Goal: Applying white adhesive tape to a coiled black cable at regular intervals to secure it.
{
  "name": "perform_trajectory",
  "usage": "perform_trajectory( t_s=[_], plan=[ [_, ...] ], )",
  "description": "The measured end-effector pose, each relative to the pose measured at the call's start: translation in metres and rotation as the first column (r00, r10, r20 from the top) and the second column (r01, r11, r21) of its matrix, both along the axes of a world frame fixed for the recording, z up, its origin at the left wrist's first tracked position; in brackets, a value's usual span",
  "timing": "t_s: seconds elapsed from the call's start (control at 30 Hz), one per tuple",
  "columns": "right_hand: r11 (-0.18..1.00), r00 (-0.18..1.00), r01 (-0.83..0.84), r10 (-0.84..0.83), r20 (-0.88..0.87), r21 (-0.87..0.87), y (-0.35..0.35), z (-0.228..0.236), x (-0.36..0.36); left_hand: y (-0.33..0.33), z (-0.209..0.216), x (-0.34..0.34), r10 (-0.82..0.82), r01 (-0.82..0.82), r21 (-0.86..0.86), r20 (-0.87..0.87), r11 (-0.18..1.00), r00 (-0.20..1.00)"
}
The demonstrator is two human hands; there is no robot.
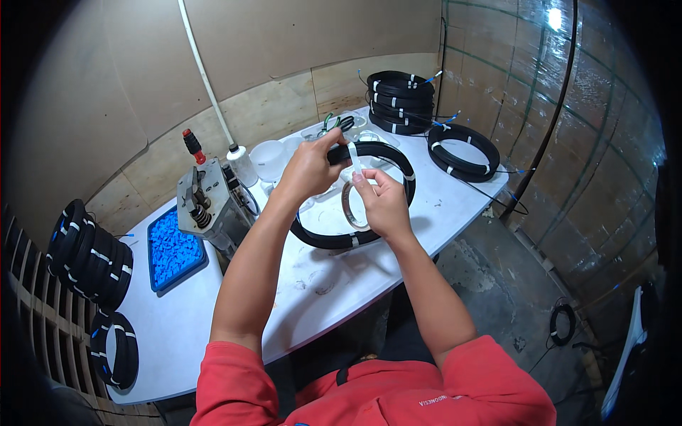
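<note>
A coil of black cable (390, 152) is held up over the white table in front of me, with white tape bands around it. My left hand (312, 167) is closed around the coil's upper left part. A strip of white tape (354, 157) crosses the coil's top beside those fingers. My right hand (386, 204) is inside and over the ring, thumb and fingers pinching the lower end of that strip. The tape roll (347, 207) hangs at the right hand, its far side partly hidden by the fingers.
On the table (312, 312) stand a metal bench machine (213, 202), a blue tray of small blue parts (174, 248) and a white bottle (241, 165). Stacked coils (401, 103) are at the back, a single coil (463, 153) right, more coils (89, 252) left. Wrapped cartons (604, 128) line the right.
</note>
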State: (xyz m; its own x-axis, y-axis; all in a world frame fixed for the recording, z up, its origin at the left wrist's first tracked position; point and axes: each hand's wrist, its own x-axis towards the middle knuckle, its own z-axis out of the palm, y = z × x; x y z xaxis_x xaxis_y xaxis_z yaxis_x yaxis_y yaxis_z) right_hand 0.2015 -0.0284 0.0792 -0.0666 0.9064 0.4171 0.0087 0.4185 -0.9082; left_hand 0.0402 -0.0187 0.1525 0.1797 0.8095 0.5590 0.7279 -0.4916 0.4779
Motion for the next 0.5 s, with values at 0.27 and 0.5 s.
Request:
perform_trajectory(
  t_s=[0.27,0.5],
  plan=[
    [0.977,0.974,-0.171,0.148,-0.169,-0.125,0.003,0.003,-0.005,-0.001,0.002,-0.006,0.036,-0.036,-0.089,-0.005,0.995,0.999],
    [0.997,0.999,0.017,-0.020,-0.046,-0.072,0.025,-0.016,-0.020,0.003,0.001,-0.008,0.014,-0.014,-0.108,0.002,0.994,1.000]
  ],
)
